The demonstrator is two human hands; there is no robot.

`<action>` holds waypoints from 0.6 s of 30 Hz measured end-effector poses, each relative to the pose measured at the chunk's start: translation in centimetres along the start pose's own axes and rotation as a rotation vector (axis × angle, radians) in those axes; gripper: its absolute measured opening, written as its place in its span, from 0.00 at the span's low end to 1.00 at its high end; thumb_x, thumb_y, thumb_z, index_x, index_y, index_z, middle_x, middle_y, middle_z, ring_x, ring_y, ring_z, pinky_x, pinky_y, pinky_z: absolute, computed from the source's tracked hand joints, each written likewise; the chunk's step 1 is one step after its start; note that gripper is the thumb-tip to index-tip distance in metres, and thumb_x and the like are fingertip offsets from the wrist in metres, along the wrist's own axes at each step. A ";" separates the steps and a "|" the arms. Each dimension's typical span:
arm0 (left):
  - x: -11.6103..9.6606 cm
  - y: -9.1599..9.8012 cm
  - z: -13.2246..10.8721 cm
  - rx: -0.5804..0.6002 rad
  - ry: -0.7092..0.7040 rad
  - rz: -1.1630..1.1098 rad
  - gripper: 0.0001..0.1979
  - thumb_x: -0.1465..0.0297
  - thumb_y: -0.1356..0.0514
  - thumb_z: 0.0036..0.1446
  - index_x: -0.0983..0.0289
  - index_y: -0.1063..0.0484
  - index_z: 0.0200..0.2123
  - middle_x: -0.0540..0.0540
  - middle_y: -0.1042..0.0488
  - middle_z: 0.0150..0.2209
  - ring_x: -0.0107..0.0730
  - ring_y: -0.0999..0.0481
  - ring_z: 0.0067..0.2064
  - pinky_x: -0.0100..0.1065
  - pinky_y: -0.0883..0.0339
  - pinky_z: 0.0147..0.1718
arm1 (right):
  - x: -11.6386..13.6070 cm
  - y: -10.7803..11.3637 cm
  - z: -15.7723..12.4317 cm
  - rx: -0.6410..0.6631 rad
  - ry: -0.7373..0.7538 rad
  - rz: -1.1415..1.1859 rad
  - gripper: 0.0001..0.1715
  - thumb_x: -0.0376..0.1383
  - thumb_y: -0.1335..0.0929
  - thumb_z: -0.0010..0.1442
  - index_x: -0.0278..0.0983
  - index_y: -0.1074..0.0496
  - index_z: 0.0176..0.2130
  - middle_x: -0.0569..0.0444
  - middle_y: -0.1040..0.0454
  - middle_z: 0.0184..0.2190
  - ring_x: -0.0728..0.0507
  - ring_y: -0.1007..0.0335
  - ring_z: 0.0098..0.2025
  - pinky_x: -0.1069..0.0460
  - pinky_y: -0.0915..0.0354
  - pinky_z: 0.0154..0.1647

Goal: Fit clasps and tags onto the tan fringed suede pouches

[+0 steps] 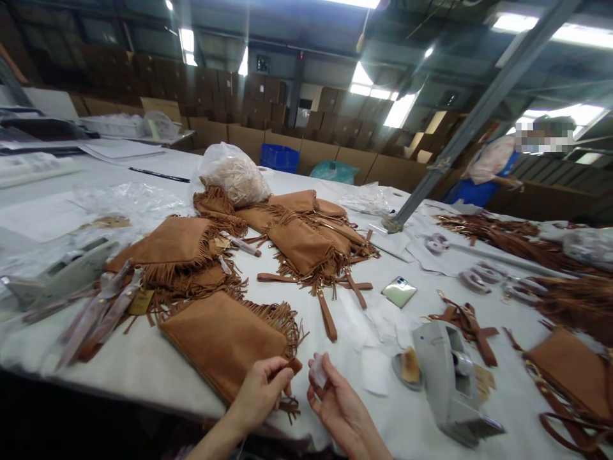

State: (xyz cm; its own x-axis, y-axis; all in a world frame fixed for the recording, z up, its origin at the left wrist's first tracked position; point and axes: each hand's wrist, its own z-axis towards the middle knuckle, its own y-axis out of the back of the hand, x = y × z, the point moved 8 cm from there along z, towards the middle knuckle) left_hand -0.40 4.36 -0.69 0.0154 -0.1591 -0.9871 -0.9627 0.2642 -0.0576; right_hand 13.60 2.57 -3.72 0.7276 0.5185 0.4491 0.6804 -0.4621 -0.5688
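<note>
A brown fringed pouch (230, 335) lies flat at the table's front edge. My left hand (262, 390) is closed at its right corner, pinching a small brown tab there; the fingers partly hide it. Just to the right, my right hand (338, 402) is palm up, its fingers curled round a small crumpled piece of clear plastic film (318, 372). Thin white sheets (376, 370) lie right of that hand. A grey tape dispenser (447, 383) stands farther right, beside a round dish with a tan sponge (410, 365).
More fringed pouches (301, 243) are heaped mid-table with wrist straps (327, 316). Plastic-wrapped straps (103, 313) and another tape dispenser (67, 268) lie left. A phone (399, 292) rests centre right. A metal post (479, 108) rises behind. A person in blue (488, 169) stands far right.
</note>
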 end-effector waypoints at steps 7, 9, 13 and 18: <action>-1.5 -1.6 -1.0 0.008 -0.109 0.153 0.15 0.63 0.47 0.59 0.65 0.30 0.25 0.50 0.32 0.20 0.28 0.33 0.23 0.27 0.41 0.24 | -0.2 -0.8 0.5 0.017 0.062 -0.021 0.15 0.40 0.24 0.47 0.38 0.26 0.36 0.56 0.22 0.32 0.49 0.28 0.33 0.55 0.34 0.33; -1.5 -1.5 -1.0 -0.008 -0.116 0.188 0.15 0.64 0.47 0.59 0.65 0.30 0.24 0.50 0.32 0.20 0.28 0.34 0.23 0.27 0.42 0.24 | -0.3 -1.0 0.6 0.033 0.074 -0.059 0.15 0.41 0.24 0.47 0.39 0.26 0.35 0.57 0.22 0.32 0.49 0.28 0.33 0.54 0.34 0.34; -1.4 -1.3 -0.9 -0.011 -0.109 0.210 0.14 0.65 0.47 0.59 0.65 0.29 0.25 0.49 0.32 0.20 0.29 0.33 0.24 0.27 0.43 0.25 | -0.3 -1.4 0.4 0.057 0.078 -0.110 0.15 0.43 0.25 0.47 0.38 0.25 0.33 0.57 0.23 0.32 0.48 0.28 0.32 0.54 0.34 0.33; -1.3 -1.2 -0.8 -0.011 -0.097 0.217 0.15 0.63 0.47 0.59 0.65 0.30 0.25 0.50 0.32 0.21 0.29 0.33 0.24 0.28 0.42 0.26 | -0.1 -1.5 0.1 0.050 0.045 -0.112 0.14 0.43 0.26 0.49 0.37 0.25 0.32 0.55 0.23 0.31 0.49 0.28 0.32 0.54 0.35 0.33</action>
State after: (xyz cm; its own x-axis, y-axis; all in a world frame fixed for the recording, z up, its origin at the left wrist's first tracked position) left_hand 0.52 3.49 0.76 -0.1672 -0.0074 -0.9859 -0.9492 0.2717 0.1589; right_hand 12.44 3.29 -3.00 0.6516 0.5315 0.5412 0.7529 -0.3661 -0.5469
